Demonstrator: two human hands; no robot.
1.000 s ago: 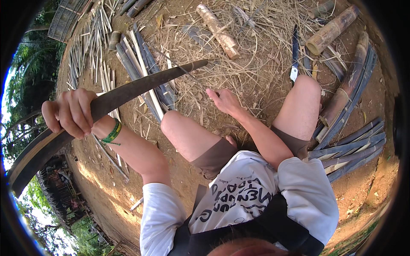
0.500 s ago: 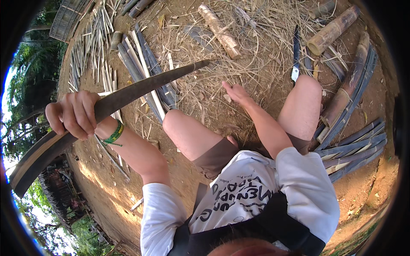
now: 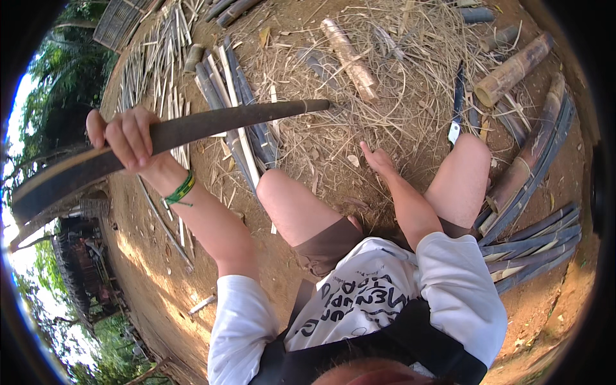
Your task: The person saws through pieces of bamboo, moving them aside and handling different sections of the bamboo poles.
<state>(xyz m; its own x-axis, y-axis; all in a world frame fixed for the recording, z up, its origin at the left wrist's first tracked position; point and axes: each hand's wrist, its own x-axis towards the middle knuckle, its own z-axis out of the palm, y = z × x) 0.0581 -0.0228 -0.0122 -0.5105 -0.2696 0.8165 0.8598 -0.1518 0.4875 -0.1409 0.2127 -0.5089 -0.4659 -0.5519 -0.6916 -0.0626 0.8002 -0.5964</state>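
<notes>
My left hand (image 3: 126, 136), raised at the left with fingers wrapped round, grips a long split bamboo strip (image 3: 212, 123). The strip is dark and curved; its broad end lies at the far left and its narrower end, with a node ring, reaches over the ground before me. My right hand (image 3: 381, 162) is low between my knees, a digit stretched out and nothing seen in it; its other fingers are partly hidden. Close to my right knee lies a long dark blade (image 3: 457, 96) with a whitish end.
Fibre shavings (image 3: 410, 77) cover the ground ahead, with a bamboo piece (image 3: 351, 59) among them. Split strips (image 3: 240, 109) lie beyond my left knee. At right are a bamboo section (image 3: 513, 69), a long split culm (image 3: 526, 147) and a bundle of dark strips (image 3: 536, 240).
My left hand has risen with the bamboo strip, which now lies more level. My right hand has moved slightly nearer to my body. The whole view has shifted a little.
</notes>
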